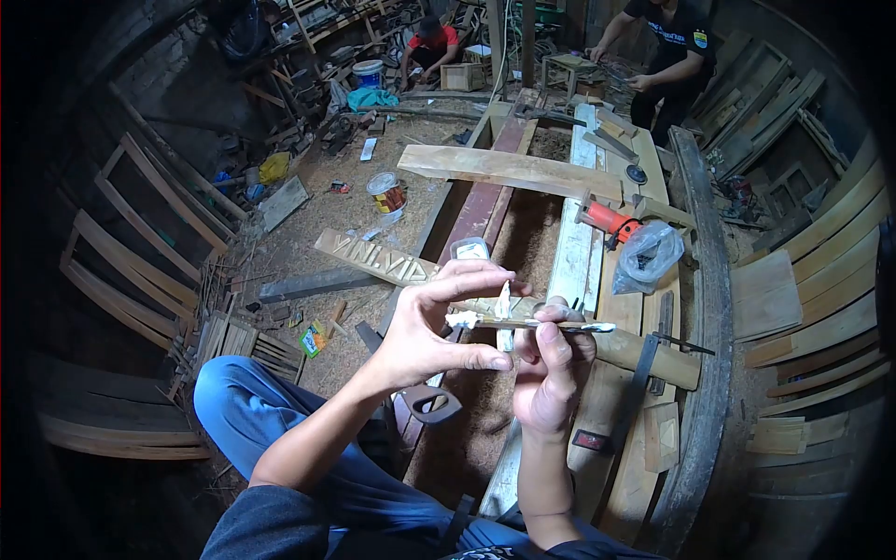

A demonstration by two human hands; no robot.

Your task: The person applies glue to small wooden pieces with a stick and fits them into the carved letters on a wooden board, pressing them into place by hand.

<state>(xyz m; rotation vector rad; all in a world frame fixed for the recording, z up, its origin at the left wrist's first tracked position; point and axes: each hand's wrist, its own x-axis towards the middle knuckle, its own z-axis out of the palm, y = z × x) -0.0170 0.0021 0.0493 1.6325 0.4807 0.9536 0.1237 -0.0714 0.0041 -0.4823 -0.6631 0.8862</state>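
My left hand (420, 327) pinches a small, narrow wooden piece (504, 338) upright between thumb and fingers. White paste covers part of that piece. In my right hand (549, 369) a thin stick (523, 325) lies level between thumb and fingers, crossing in front of the piece. White paste clumps at the stick's left end, and its right tip is also whitened. Just beyond my left hand, a curved wooden board (373, 259) bears raised letters starting "VINI, VID"; my hands hide part of it. A small clear tub (469, 248) with white content sits behind my fingers.
A red angle grinder (609, 220) and a clear plastic bag (651, 250) rest on the bench planks (571, 245) at right. A clamp (644, 369) lies nearer. A can (386, 192) stands on the littered floor. Two people (432, 47) work at the back.
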